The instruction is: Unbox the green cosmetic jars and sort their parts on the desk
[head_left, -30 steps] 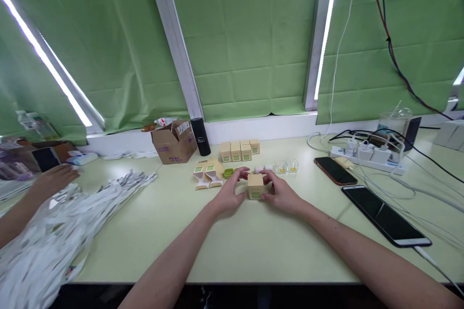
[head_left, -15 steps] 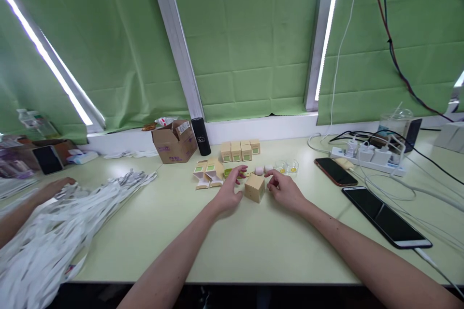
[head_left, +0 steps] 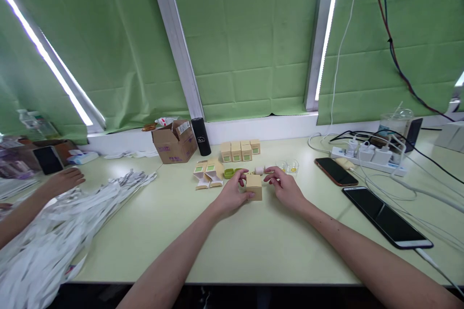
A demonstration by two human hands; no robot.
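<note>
On the table (head_left: 250, 246), a small carton (head_left: 254, 189) is pinched at its left side between thumb and fingers of the left hand (head_left: 232, 192). The right hand (head_left: 288, 191) hovers just beside it, fingers loosely curled, slightly parted. Pale pieces (head_left: 259, 170) behind it are too small to make out. Farther off stand closed boxes (head_left: 236, 151), then green curtains (head_left: 239, 43).

Both arms (head_left: 183, 244) reach forward, left fingers (head_left: 239, 173) curled, right fingers (head_left: 274, 173) loosely bent.
</note>
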